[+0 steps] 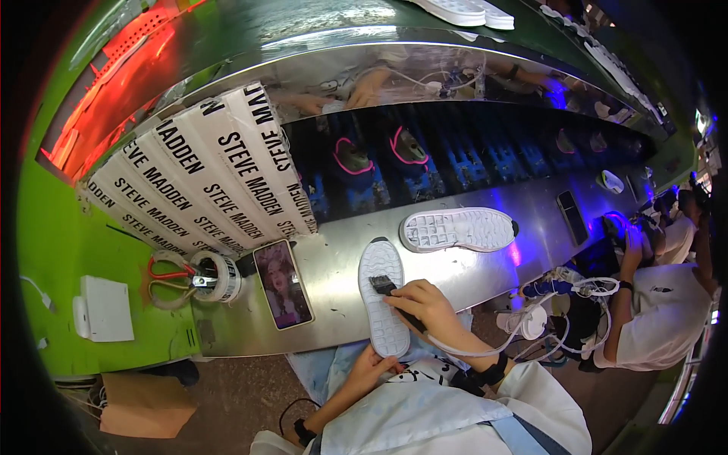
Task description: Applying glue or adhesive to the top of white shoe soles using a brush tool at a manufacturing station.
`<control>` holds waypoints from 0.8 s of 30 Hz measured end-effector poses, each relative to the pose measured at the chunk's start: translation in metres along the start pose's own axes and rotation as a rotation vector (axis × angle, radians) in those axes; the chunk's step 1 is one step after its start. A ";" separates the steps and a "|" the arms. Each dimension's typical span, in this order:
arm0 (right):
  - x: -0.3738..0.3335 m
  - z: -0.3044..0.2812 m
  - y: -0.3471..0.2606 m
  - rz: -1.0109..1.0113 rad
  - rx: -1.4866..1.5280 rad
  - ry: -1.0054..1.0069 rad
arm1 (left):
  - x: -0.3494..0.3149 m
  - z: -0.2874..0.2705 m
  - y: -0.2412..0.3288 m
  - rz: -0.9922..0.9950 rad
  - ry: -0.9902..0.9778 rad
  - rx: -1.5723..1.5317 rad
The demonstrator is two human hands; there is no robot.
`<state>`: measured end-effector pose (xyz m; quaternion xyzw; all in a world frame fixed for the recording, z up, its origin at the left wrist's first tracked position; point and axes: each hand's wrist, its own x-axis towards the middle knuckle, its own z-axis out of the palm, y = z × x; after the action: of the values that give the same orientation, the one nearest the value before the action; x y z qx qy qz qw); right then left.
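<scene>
Head view: a white sole [379, 309] lies patterned face up on the metal bench [339, 246], its near end at the bench edge closest to the person. Its long axis runs almost straight away from the body, the far end leaning slightly left. At the sole's near end is the left hand [370, 368], narrowed on the rim there; how far its fingers reach underneath is hidden. Just right of the sole's middle is the right hand [426, 305], closed around a dark brush [382, 285], whose handle slants across the sole so that the bristles appear to meet its left side, beyond mid-length. Any stroke toward the sole's near end would, by the look of it, run back along that axis toward the left hand. Beyond and right of the sole, a second sole [459, 230] lies crosswise to it; left of the sole, apart from it, is a phone [283, 285].
</scene>
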<state>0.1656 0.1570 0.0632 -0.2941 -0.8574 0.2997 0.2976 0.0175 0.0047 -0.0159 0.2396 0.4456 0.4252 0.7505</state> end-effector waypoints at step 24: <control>0.029 -0.029 0.006 0.298 0.381 0.198 | 0.052 -0.018 0.137 -0.017 -0.252 -0.554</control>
<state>0.1687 0.1903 0.0874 -0.3837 -0.6993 0.4660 0.3828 -0.0439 0.1204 0.0516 0.0728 0.2179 0.4911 0.8402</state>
